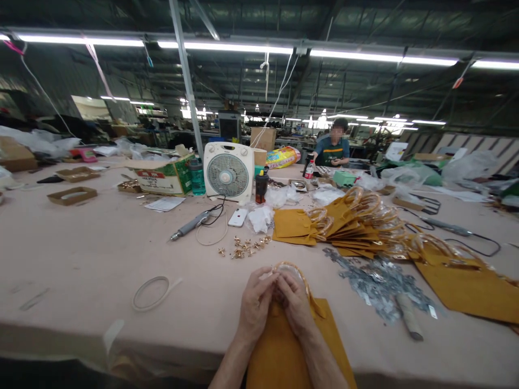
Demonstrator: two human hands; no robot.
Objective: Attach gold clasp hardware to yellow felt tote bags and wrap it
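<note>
A mustard-yellow bag panel (334, 340) lies at the front edge of the table, with a wrapped, looped handle (303, 274) at its top. Over that top edge, my left hand (254, 302) and my right hand (295, 305) meet, fingertips pinched together. Whatever small piece sits between the fingers is too small to make out. Just beyond my hands is a loose group of brass-coloured metal fittings (239, 252). To the right spreads a pile of thin grey metal pieces (377, 281).
Stacked yellow bags (357, 229) and another bag (466, 286) lie to the right, near a grey roll (408, 317). Ahead are an electric screwdriver (190, 224), phone (237, 217) and fan (227, 175). A tape ring (151, 294) lies left. A co-worker (332, 148) sits opposite.
</note>
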